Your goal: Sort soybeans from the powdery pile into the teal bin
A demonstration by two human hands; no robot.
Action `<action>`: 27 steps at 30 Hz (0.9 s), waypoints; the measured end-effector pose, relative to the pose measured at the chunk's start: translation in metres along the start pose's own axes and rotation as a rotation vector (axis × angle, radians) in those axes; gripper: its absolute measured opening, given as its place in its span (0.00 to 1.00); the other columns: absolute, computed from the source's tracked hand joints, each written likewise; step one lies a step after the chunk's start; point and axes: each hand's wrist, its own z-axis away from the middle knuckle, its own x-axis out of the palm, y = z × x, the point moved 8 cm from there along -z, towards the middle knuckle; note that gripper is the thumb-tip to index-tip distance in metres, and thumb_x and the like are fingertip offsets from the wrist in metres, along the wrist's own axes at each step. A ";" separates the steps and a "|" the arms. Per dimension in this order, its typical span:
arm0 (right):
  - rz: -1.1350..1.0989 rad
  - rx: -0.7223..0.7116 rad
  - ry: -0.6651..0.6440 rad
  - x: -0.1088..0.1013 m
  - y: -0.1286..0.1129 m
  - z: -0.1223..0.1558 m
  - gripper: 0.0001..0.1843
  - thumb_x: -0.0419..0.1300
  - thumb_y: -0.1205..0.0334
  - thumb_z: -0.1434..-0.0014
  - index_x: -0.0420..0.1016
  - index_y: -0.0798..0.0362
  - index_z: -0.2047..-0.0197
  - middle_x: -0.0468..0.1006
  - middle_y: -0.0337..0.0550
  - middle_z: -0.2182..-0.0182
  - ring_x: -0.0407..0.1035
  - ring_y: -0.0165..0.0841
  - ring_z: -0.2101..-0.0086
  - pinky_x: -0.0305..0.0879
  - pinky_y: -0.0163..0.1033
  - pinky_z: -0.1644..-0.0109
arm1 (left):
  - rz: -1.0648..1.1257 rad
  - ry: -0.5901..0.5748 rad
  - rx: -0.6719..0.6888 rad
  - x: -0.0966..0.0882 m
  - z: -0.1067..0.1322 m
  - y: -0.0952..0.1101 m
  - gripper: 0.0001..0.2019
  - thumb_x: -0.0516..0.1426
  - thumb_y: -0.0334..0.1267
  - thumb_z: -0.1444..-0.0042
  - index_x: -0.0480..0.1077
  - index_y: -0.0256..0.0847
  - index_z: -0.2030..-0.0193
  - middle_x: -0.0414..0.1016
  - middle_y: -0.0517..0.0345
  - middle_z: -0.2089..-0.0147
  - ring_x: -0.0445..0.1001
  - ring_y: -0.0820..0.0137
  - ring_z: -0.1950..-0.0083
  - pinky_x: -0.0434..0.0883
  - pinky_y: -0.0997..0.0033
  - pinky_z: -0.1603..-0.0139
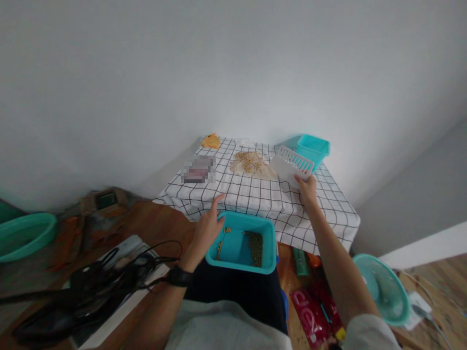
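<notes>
My left hand [206,228] grips the left rim of a teal plastic bin [268,243] resting on my lap; green and yellow beans lie in its bottom. My right hand [308,189] reaches out over the low table and holds a white slotted basket [292,165] by its near edge, tilted up off the cloth. Just left of that basket a pile of mixed grains and beans [251,164] lies on the black-and-white checked tablecloth [255,194].
A second teal bin [312,148] stands at the table's far right corner, a yellow cloth [211,141] at the far left. A tangle of black straps [98,282] lies on the floor to my left, a teal basin [22,236] beyond. A teal fan [383,287] and red packets [314,311] lie at right.
</notes>
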 end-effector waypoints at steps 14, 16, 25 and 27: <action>0.004 0.032 -0.030 0.001 -0.002 0.002 0.18 0.65 0.56 0.52 0.78 0.53 0.57 0.83 0.46 0.58 0.75 0.43 0.57 0.68 0.52 0.47 | 0.087 -0.001 -0.037 0.005 0.003 -0.001 0.33 0.57 0.32 0.40 0.50 0.44 0.29 0.75 0.58 0.67 0.78 0.62 0.65 0.71 0.67 0.62; 0.022 0.043 -0.030 0.001 0.000 0.002 0.17 0.65 0.55 0.52 0.78 0.52 0.58 0.83 0.46 0.58 0.75 0.44 0.57 0.68 0.53 0.46 | 0.094 0.002 -0.037 0.006 0.003 -0.001 0.33 0.57 0.32 0.40 0.51 0.44 0.30 0.76 0.56 0.64 0.78 0.62 0.64 0.71 0.66 0.61; -0.031 0.055 -0.010 -0.002 -0.002 0.002 0.17 0.67 0.55 0.54 0.77 0.52 0.59 0.83 0.45 0.59 0.74 0.43 0.56 0.67 0.54 0.44 | 0.106 -0.018 0.014 0.002 0.004 0.005 0.33 0.56 0.32 0.40 0.50 0.44 0.29 0.74 0.59 0.68 0.76 0.63 0.67 0.71 0.67 0.62; -0.085 0.078 0.008 -0.004 -0.001 0.003 0.18 0.67 0.55 0.54 0.77 0.52 0.59 0.82 0.45 0.58 0.75 0.42 0.56 0.67 0.54 0.44 | 0.106 -0.017 0.024 0.002 0.004 0.005 0.33 0.56 0.32 0.40 0.50 0.44 0.29 0.74 0.59 0.68 0.76 0.64 0.67 0.71 0.67 0.62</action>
